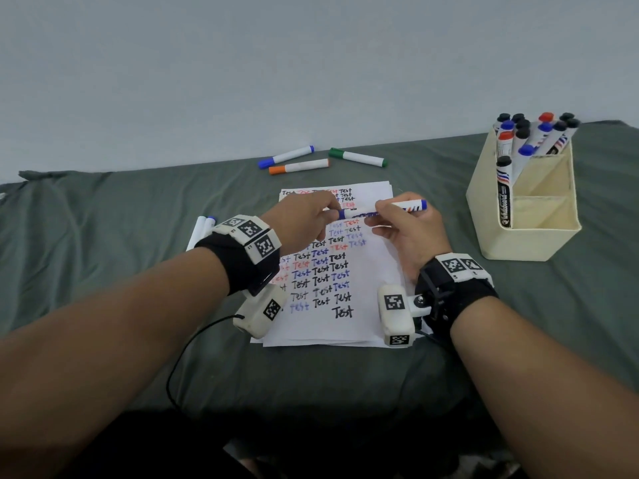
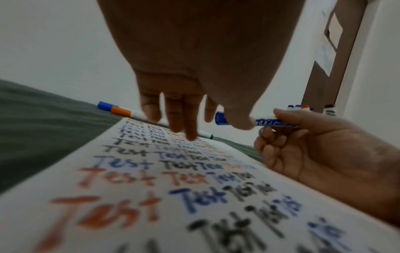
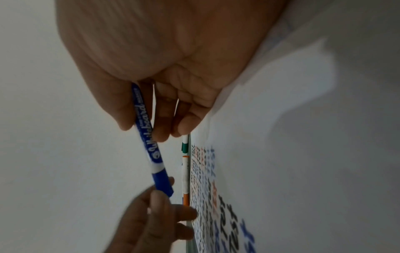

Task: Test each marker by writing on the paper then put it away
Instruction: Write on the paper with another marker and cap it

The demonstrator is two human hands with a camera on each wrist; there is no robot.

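A blue whiteboard marker [image 1: 409, 205] is held level just above the paper [image 1: 366, 299], which is covered in rows of "Test" in black, blue and red. My right hand [image 1: 382, 210] grips the marker's printed barrel [image 3: 149, 145] between thumb and fingers. My left hand [image 1: 332, 213] pinches the blue cap [image 2: 220, 118] at the marker's left end with thumb and forefinger. Its other fingers hang down towards the paper. The cap sits on the marker, and the tip is hidden.
A cream organizer box [image 1: 539, 236] at the right holds several capped markers [image 1: 532, 136] in its back compartment. Blue [image 1: 287, 156], orange [image 1: 299, 166] and green [image 1: 358, 157] markers lie beyond the paper near the wall. Two white markers [image 1: 202, 229] lie left of the paper on the green cloth [image 1: 103, 236].
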